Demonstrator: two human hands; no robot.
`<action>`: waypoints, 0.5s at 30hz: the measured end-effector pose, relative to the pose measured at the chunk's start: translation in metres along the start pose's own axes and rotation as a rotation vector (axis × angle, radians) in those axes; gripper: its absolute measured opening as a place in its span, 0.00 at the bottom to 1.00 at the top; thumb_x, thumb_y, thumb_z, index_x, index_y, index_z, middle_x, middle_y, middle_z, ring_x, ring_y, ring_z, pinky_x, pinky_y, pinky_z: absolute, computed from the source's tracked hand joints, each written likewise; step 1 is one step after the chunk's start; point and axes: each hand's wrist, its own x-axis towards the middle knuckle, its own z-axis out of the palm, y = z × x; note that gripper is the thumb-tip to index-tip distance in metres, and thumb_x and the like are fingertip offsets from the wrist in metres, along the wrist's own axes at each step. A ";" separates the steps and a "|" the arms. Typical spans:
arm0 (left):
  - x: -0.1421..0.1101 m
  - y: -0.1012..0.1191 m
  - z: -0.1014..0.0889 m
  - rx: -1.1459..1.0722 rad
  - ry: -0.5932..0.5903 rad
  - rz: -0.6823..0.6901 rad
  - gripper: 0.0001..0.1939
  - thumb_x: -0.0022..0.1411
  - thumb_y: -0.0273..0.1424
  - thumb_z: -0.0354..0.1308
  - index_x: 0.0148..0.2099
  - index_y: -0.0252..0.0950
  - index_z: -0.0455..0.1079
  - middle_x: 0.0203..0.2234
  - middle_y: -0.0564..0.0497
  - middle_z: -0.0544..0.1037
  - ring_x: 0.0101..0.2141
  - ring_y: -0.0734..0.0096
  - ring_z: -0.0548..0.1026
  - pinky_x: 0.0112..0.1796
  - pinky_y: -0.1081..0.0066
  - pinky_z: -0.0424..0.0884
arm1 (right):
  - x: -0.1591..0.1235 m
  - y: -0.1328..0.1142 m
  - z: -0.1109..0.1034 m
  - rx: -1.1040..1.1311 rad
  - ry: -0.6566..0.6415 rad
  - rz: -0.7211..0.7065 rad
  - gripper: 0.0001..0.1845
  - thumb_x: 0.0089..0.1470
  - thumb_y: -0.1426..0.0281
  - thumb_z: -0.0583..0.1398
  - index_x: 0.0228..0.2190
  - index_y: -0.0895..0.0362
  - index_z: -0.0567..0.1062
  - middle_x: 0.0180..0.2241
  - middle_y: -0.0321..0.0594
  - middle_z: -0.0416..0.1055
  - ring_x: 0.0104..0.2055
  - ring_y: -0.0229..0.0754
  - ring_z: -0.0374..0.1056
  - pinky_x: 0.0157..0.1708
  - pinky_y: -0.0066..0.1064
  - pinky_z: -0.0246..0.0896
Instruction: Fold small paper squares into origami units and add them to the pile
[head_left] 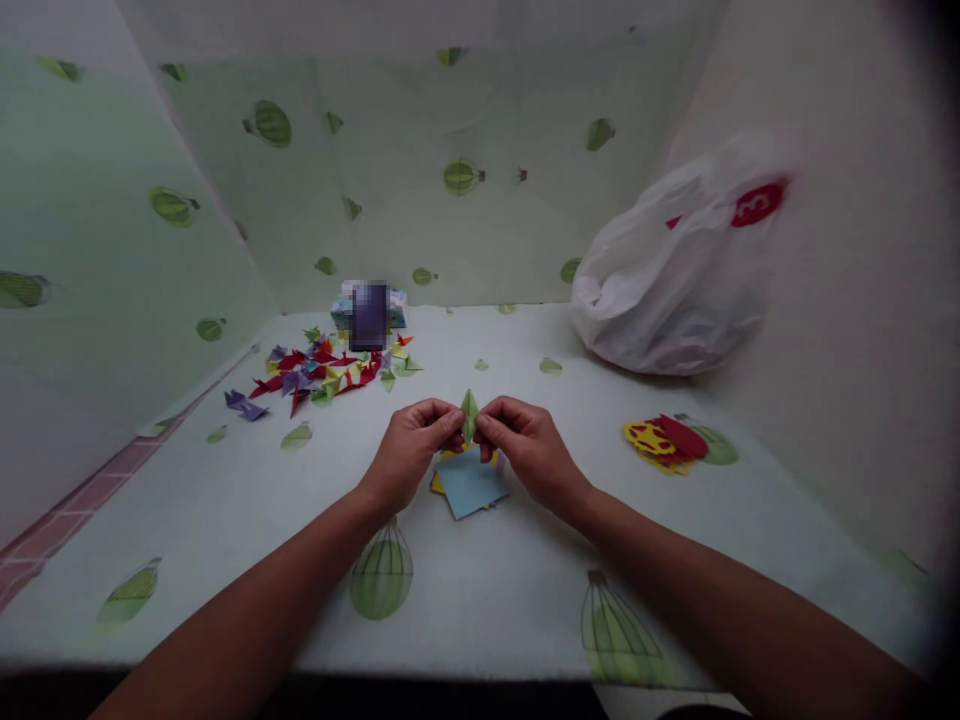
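A small folded green paper piece (469, 412) stands pointed upward between both my hands, held above the table. My left hand (411, 450) pinches its left side with thumb and fingers closed. My right hand (525, 445) pinches its right side the same way. Directly beneath the hands lies a small stack of square paper sheets (471, 485), a light blue one on top with yellow edges showing under it.
A pile of several folded coloured paper pieces (322, 372) lies at the back left, beside a small box (369, 312). A white plastic bag (675, 280) sits back right. Red and yellow papers (664, 442) lie on the right. Cloth-covered walls enclose the table (225, 500).
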 end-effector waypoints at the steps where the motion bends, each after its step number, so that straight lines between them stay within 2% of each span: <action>1: 0.000 0.000 0.000 -0.002 -0.005 -0.008 0.14 0.54 0.39 0.67 0.32 0.32 0.73 0.24 0.53 0.74 0.26 0.75 0.71 0.34 0.71 0.69 | 0.000 0.000 0.000 0.003 0.001 -0.002 0.13 0.56 0.63 0.62 0.25 0.58 0.72 0.22 0.33 0.70 0.22 0.34 0.65 0.26 0.29 0.59; 7: -0.001 0.006 0.000 0.103 -0.031 -0.011 0.14 0.54 0.39 0.67 0.29 0.32 0.72 0.21 0.53 0.72 0.25 0.76 0.68 0.30 0.72 0.64 | 0.000 0.001 -0.001 0.025 -0.053 0.005 0.15 0.56 0.59 0.62 0.26 0.58 0.72 0.22 0.34 0.70 0.22 0.34 0.65 0.26 0.28 0.58; 11: -0.001 0.007 0.000 0.156 -0.084 -0.024 0.16 0.54 0.40 0.67 0.26 0.33 0.70 0.19 0.55 0.70 0.22 0.77 0.66 0.27 0.74 0.62 | 0.001 0.004 -0.002 0.109 -0.050 0.085 0.17 0.53 0.58 0.65 0.23 0.58 0.71 0.19 0.33 0.68 0.20 0.32 0.62 0.23 0.27 0.55; 13: -0.001 0.006 0.000 0.164 -0.105 -0.017 0.15 0.57 0.40 0.64 0.29 0.33 0.71 0.20 0.54 0.71 0.23 0.76 0.68 0.28 0.73 0.65 | 0.002 0.005 -0.003 0.182 -0.038 0.147 0.18 0.52 0.59 0.65 0.21 0.58 0.71 0.18 0.33 0.68 0.18 0.32 0.62 0.21 0.26 0.54; 15: -0.001 0.006 -0.001 0.200 -0.103 0.049 0.12 0.62 0.39 0.60 0.37 0.33 0.74 0.25 0.51 0.74 0.27 0.73 0.72 0.32 0.71 0.69 | 0.003 0.006 -0.003 0.261 -0.009 0.205 0.18 0.51 0.59 0.66 0.21 0.58 0.70 0.17 0.33 0.68 0.17 0.32 0.61 0.20 0.27 0.55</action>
